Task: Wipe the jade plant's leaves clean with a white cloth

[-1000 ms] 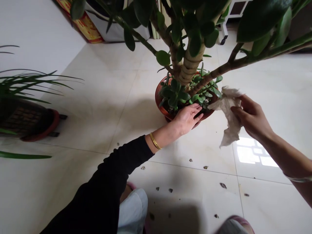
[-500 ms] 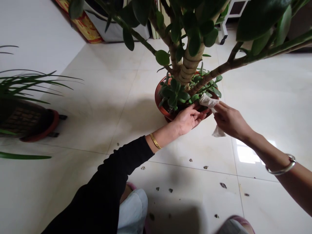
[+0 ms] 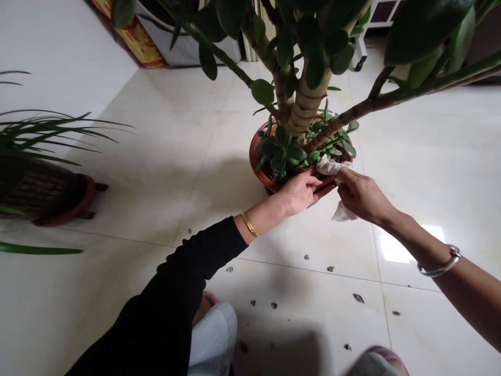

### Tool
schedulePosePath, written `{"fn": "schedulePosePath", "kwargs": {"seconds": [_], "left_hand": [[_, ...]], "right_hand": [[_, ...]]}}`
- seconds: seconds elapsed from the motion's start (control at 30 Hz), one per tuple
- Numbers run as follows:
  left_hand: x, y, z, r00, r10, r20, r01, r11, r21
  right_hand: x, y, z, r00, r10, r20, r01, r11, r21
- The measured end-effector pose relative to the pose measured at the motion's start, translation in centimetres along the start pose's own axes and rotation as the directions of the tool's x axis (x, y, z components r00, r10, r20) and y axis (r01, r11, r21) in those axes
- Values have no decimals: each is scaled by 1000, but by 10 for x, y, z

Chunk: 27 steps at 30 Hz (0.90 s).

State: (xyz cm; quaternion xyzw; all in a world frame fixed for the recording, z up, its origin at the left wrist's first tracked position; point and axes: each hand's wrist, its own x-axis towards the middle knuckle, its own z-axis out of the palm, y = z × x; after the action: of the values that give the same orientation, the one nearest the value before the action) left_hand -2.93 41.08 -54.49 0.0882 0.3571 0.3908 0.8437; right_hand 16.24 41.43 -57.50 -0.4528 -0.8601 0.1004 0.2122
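Right-hand grip (image 3: 362,196) has moved closer, pinching narrowly a soft, light paper tissue (image 3: 331,167), best held by its edge, at the rim of the terracotta pot (image 3: 257,162), the left hand (image 3: 299,192) lying open against the pot.

No legible text or labels anywhere.

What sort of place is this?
Probably a room in a home: glossy cream floor tiles, a large jade plant in a round reddish-brown pot, and a long-leaved plant in a dark pot on a red saucer.
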Motion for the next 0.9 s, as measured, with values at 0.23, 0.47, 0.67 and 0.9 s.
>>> {"fn": "schedulePosePath", "kwargs": {"seconds": [0.23,0.47,0.67,0.9], "left_hand": [[1,-1,1,1000,8,13,-8,1000,-22],[2,0,-2,1000,-15,11,16,1000,-27],[5,-2,-8,999,46,-8,-46,999,30],[7,-6,-12,997,81,5,-82,995,64]], "right_hand": [[-4,-3,-2,998,61,14,-55,962,-267],[-4,-4,-9,995,86,-52,-94,983,-158],[-8,16,-17,928,321,-191,-295,943,151],[-3,16,-14,844,532,-74,-469,797,380]]}}
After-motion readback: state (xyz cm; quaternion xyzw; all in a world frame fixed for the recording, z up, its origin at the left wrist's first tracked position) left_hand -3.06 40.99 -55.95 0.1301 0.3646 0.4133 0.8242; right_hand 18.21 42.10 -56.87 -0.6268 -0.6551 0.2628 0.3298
